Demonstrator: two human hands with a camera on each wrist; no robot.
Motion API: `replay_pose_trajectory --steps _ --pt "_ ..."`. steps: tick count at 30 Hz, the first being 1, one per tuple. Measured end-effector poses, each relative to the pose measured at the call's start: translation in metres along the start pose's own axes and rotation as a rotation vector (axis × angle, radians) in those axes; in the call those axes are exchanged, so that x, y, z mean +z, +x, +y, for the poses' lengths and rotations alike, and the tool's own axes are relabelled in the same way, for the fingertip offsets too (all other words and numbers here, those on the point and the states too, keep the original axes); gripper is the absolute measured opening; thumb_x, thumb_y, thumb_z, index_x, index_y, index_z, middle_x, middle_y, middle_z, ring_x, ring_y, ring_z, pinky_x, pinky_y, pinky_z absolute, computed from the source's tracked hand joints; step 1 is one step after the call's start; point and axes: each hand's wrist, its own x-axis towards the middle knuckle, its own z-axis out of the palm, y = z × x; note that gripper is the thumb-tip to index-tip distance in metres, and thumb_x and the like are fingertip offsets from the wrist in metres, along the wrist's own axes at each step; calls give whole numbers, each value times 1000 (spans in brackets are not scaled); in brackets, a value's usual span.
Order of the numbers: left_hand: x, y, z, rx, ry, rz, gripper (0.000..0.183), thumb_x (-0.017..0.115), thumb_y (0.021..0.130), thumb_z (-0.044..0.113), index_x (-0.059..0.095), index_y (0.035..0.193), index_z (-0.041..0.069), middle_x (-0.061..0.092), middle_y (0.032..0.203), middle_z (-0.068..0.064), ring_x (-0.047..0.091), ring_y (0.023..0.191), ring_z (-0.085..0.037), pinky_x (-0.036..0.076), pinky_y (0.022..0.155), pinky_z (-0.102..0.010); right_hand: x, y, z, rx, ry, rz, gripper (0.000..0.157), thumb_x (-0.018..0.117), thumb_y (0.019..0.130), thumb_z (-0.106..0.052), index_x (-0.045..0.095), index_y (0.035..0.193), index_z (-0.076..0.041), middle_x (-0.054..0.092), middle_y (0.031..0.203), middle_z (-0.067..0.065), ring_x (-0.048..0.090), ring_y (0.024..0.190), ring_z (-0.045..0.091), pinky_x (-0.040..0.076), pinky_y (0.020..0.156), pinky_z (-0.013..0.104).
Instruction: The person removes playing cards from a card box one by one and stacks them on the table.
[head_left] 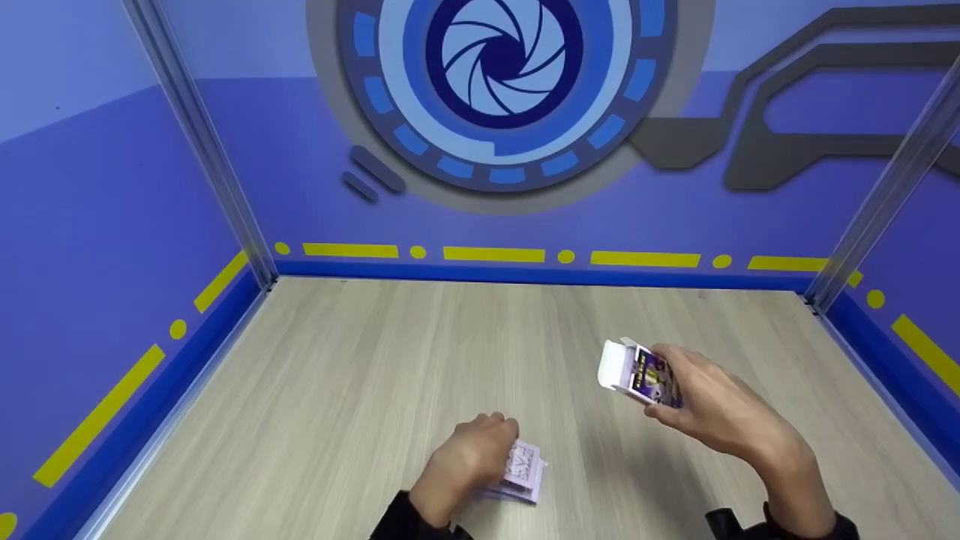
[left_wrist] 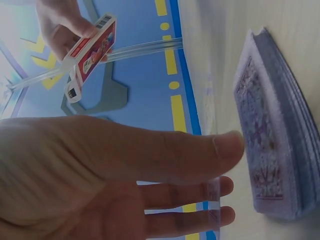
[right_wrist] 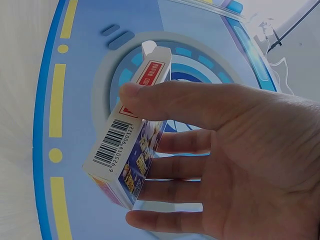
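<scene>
My right hand (head_left: 731,401) holds a small card box (head_left: 651,375) above the table, its white end flap open toward the left. In the right wrist view the thumb presses the box's barcode side (right_wrist: 114,142), with several fingers behind. Near the front middle, my left hand (head_left: 472,454) is over the left part of a stack of playing cards (head_left: 523,461) with a patterned back. The left wrist view shows that hand's thumb and fingers fairly straight, the thumb tip close to the stack (left_wrist: 262,135). A faint translucent strip (left_wrist: 214,220) crosses those fingers; what it is I cannot tell.
The light wood table (head_left: 375,360) lies under both hands. Blue printed walls (head_left: 285,172) enclose it at the back and sides, with metal posts (head_left: 202,142) at the two back corners. Dark sleeves (head_left: 409,517) cover the wrists.
</scene>
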Motion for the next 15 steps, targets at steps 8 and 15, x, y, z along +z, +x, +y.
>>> replay_pose_trajectory --steps 8,15 --pt "12 1 8 -22 75 -19 24 72 82 -1 66 105 6 53 88 -4 52 82 -18 54 77 -35 -1 -1 -1 -6 0 5 68 86 83 -22 53 138 2 64 121 18 60 93 20 53 72 39" --pt "17 5 10 -55 104 -39 25 71 85 1 67 110 3 56 93 -8 54 86 -20 55 82 -36 -2 -2 -1 -7 8 6 69 86 84 -21 52 139 2 63 123 19 61 95 22 54 73 40"
